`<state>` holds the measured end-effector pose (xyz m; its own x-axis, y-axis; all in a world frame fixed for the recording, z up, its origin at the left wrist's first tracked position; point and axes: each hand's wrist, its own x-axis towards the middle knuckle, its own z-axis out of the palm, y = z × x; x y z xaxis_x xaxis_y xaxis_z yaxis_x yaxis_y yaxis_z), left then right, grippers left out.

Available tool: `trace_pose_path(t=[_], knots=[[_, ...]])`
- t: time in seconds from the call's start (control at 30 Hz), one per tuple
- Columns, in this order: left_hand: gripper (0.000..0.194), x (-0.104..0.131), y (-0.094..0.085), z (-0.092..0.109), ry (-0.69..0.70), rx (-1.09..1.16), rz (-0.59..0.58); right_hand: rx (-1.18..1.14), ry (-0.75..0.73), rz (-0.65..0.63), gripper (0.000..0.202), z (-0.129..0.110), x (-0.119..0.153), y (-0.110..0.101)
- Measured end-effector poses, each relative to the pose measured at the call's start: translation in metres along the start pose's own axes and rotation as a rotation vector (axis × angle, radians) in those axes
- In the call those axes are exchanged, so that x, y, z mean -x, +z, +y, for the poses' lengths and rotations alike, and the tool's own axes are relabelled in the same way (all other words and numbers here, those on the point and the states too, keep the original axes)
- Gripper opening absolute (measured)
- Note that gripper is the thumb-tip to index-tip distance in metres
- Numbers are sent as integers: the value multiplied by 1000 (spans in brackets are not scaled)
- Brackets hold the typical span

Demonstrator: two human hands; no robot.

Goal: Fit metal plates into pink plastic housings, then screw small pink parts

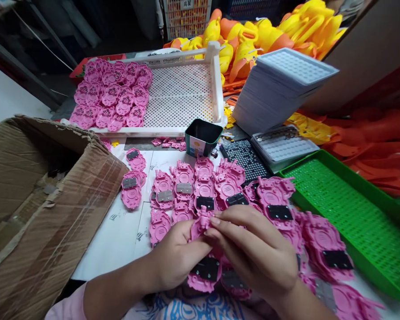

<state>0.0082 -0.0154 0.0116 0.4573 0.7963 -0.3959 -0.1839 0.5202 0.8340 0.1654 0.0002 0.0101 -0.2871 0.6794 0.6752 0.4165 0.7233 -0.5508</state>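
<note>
Between both hands is a pink plastic shell part [203, 220], held over the spread of similar parts near my body. My left hand [178, 253] grips it from the left, with the thumb along its lower side. From the right, my right hand [256, 244] pinches its upper end, thumb and fingers closed together. Just below the hands, a pink shell with a black battery cover [206, 267] faces up. Several more pink shells [161, 189] lie in rows around them, some with black covers and some with grey ones. My fingers partly hide the held part.
A torn cardboard box [96, 178] stands at left. Behind, a white perforated crate [183, 89] holds stacked pink parts. A dark green tin [203, 133], a black tray of small metal pieces [246, 158], stacked white trays [280, 89] and a green basket [353, 222] border the table.
</note>
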Motion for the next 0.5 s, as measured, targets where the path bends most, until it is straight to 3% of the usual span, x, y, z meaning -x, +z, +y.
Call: trace_pose_path(t=[0.1, 0.27, 0.4, 0.5], knots=[[14, 3, -3, -4, 54, -117, 50, 7, 6, 6, 16, 2, 2, 3], [40, 9, -7, -10, 135, -327, 106, -4, 13, 14, 13, 0, 1, 4], [45, 8, -10, -8, 305, -280, 13, 20, -53, 6, 11, -2, 2, 4], [47, 5, -11, -4, 343, -273, 25, 43, -127, -14, 13, 0, 5, 3]])
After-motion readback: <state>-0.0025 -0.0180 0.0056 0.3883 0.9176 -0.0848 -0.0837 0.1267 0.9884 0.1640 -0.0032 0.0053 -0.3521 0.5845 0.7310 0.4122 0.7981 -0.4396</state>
